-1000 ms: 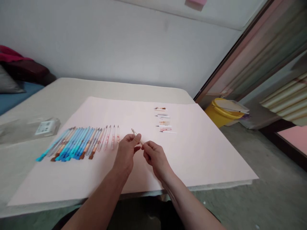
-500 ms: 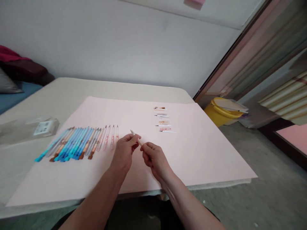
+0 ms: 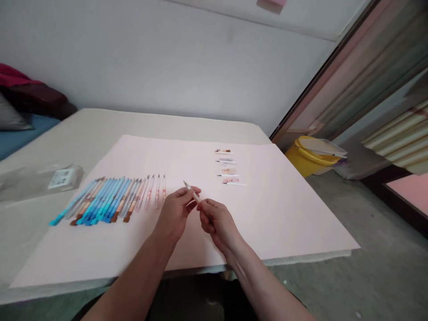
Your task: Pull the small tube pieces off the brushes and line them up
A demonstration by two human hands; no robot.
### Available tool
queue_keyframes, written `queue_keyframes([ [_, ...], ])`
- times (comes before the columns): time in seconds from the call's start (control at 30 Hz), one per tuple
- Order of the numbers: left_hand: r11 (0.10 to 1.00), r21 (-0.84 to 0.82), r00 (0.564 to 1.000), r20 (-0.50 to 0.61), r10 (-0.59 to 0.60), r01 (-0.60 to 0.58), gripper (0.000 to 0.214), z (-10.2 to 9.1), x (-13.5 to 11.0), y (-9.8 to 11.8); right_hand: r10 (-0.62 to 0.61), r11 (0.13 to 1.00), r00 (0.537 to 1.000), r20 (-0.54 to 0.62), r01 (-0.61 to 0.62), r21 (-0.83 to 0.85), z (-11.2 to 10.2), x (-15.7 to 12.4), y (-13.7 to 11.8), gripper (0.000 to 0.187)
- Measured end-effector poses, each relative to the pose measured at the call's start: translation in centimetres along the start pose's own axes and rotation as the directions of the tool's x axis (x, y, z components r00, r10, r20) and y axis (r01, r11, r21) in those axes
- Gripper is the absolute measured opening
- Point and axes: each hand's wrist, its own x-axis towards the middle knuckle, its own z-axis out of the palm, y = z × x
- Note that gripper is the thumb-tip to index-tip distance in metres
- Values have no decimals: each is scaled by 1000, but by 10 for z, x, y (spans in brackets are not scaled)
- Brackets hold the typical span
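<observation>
A pale pen (image 3: 191,190) is held between my two hands above the pink sheet, its tip slanting up and to the left. My left hand (image 3: 175,212) pinches the pen near its tip end with thumb and fingers. Lower on the barrel, my right hand (image 3: 216,220) is closed round the other end, which its fingers hide. To the left lies a row of pens (image 3: 103,200) in blue, brown, grey and clear-pink colours, tips pointing away from me. Beyond my right hand are several small groups of pen parts with thin refills (image 3: 234,183).
The pink sheet (image 3: 284,214) covers much of the pale table (image 3: 160,119). At the left lies a clear plastic bag (image 3: 30,183) with a white-labelled pack (image 3: 63,177). A yellow bucket (image 3: 297,156) stands on the floor at the right. A wall rises behind the table.
My left fingers have shifted slightly on the pen, so more of its tip end and barrel shows. Both hands stay in nearly the same place, and the laid-out pens are unmoved.
</observation>
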Motion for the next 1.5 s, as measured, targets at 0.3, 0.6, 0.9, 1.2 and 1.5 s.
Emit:
queue_keyframes([
  [0.3,999,37,997,-76,29,-26,14,-2,2,-3,-22,999,1000,-21,21,-48,1,0,0,19],
  [0.6,999,49,997,-80,9,-5,15,0,0,-2,-15,998,999,-39,13,-55,2,0,0,21],
  [0.9,1000,13,999,-41,-12,12,17,1,-1,-3,-23,999,999,-29,22,-40,1,0,0,22],
  [1.2,999,-42,1000,14,-23,24,13,0,0,0,-11,1000,1000,-23,10,-26,-1,0,0,20],
  [1.5,999,-24,997,-74,33,-35,13,-3,2,-1,15,999,1000,-20,-16,-28,0,-1,-1,19],
])
